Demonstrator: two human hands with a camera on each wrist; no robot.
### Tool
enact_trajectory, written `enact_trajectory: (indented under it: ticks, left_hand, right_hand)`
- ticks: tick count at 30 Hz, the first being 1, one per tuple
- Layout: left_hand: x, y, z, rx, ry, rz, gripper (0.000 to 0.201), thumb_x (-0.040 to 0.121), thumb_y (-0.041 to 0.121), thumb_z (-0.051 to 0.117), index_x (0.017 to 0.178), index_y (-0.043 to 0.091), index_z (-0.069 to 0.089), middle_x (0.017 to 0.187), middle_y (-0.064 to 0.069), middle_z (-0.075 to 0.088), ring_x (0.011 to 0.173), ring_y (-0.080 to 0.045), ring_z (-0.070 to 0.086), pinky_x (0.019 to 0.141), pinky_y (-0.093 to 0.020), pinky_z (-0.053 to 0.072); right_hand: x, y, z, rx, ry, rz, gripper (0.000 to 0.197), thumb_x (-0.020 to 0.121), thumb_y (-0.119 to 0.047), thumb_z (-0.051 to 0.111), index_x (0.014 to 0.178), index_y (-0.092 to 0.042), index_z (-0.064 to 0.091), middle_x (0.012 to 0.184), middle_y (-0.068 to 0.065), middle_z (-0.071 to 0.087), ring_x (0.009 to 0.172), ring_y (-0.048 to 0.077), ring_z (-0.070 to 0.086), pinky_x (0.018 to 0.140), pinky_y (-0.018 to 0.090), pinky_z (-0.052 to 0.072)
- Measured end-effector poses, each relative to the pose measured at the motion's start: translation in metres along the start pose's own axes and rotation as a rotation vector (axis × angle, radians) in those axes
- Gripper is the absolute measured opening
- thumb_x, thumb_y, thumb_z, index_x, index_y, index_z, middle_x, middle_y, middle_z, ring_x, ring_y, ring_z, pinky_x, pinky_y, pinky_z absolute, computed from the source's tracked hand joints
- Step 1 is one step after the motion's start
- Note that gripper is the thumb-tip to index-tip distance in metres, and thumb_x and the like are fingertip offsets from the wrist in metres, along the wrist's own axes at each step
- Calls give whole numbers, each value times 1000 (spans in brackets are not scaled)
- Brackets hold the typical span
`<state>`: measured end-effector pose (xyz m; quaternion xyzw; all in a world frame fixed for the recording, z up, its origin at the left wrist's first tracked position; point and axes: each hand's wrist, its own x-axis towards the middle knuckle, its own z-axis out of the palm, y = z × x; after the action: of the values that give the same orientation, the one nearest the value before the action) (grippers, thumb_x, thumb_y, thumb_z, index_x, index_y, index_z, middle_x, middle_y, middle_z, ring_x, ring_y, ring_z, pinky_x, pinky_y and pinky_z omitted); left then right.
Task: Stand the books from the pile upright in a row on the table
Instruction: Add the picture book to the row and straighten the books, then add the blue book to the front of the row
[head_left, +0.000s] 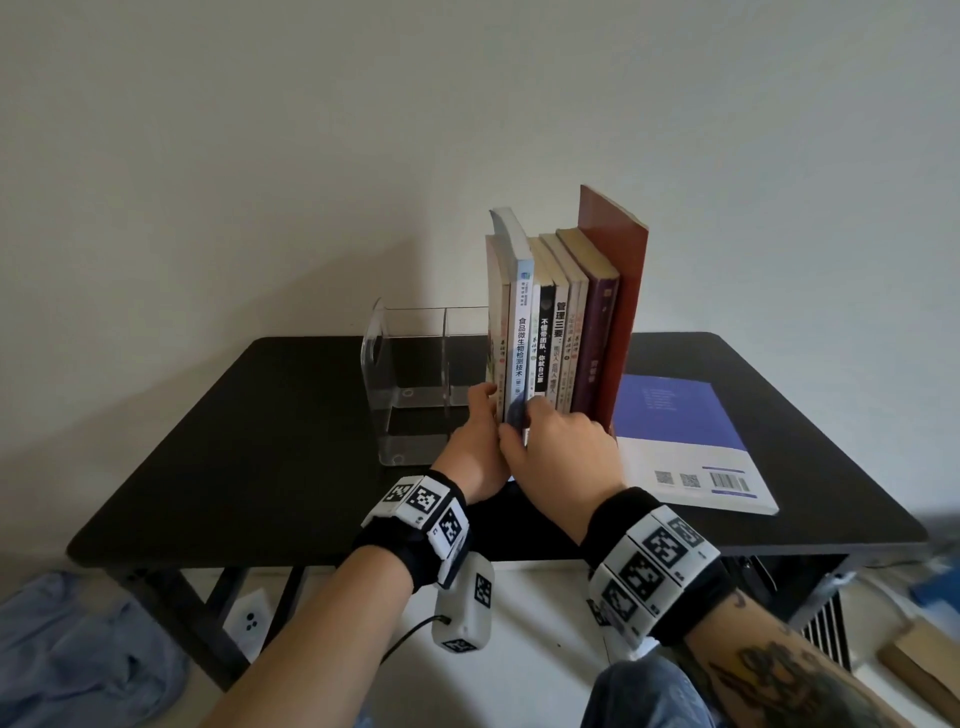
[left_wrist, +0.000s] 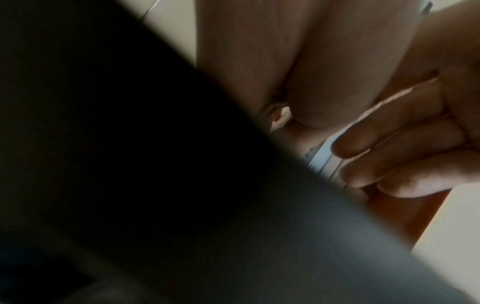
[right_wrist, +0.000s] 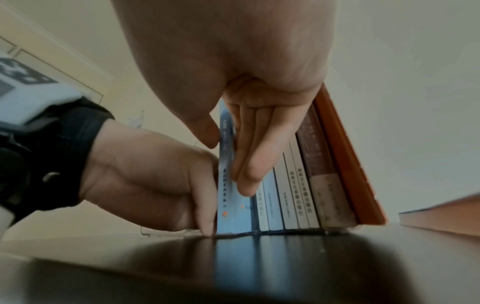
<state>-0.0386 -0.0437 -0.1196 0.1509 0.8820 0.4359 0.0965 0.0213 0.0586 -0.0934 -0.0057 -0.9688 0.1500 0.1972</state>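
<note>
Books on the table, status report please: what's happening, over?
Left hand and right hand both pinch the white-spined book at the row's left end. Blue book lies flat, not yet stood. Nothing blocking.

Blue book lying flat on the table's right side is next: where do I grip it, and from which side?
Grip the blue book at its near white edge or right long edge. It lies flat, and those edges are open; the upright row blocks its left side.
</note>
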Motion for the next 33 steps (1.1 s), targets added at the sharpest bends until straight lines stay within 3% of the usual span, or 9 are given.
enact_trajectory:
  ticks: [4,8,11,15,18,22,25,28,33]
  left_hand:
    - [-3,7,-4,-66,-63,-12,93,77,54,55,148,16,8,137,-7,52,119,-28,58,105,-48,45]
    - [-5,6,-3,-17,-80,-28,90,88,25,64,149,13,-1,137,-5,49,122,-26,57,106,-44,45]
    - [-4,7,-3,48,-65,-55,97,80,4,66,148,19,-1,130,-12,57,108,-29,63,98,-46,51]
    - [-6,7,-5,18,-79,-67,99,80,3,67,149,23,-1,132,-11,55,105,-30,63,95,-43,53]
    - [-6,5,-4,-16,-78,-64,99,80,5,69,148,27,1,133,-9,55,108,-28,63,97,-44,53]
    - [-6,3,-5,-56,-94,-53,98,80,3,66,147,32,1,125,-5,58,105,-24,64,96,-40,52]
    - [-6,3,-5,-48,-102,-45,101,79,3,66,147,34,-2,121,-1,59,101,-21,65,94,-38,54]
    - [-6,4,-5,-39,-110,-49,102,79,4,66,147,34,-3,125,-1,59,101,-20,65,93,-37,54]
    - [-6,3,-6,-49,-116,-49,103,78,4,66,148,34,-4,133,-3,57,105,-22,65,96,-40,54]
  right_hand:
    - [-1,-2,-6,18,-14,-7,25,93,-36,47,103,-14,54,91,8,69,79,32,67,65,33,48]
    - [-6,1,-25,179,81,16,16,89,-30,53,88,-15,58,77,8,68,71,33,64,62,35,54]
    - [-3,10,-54,366,242,43,13,88,-25,56,79,-16,59,65,1,65,62,24,62,56,37,54]
    - [4,32,-92,529,398,192,17,88,-23,53,73,-17,58,61,-6,60,55,8,54,50,17,42]
    - [17,76,-94,532,463,423,21,87,-24,50,71,-10,52,62,-1,54,59,18,47,54,28,37]
    - [30,141,-60,240,5,587,28,86,-26,58,66,-7,52,64,8,54,68,28,51,58,31,38]
    - [28,165,-30,5,-300,669,48,84,-47,62,105,-5,59,112,19,61,104,35,55,87,38,46]
    - [26,169,-20,-158,-347,733,82,75,-62,64,134,-8,44,136,17,50,126,36,44,105,45,35]
    - [24,167,-31,-196,-353,706,77,78,-63,66,129,-7,49,129,12,55,122,32,48,104,41,38]
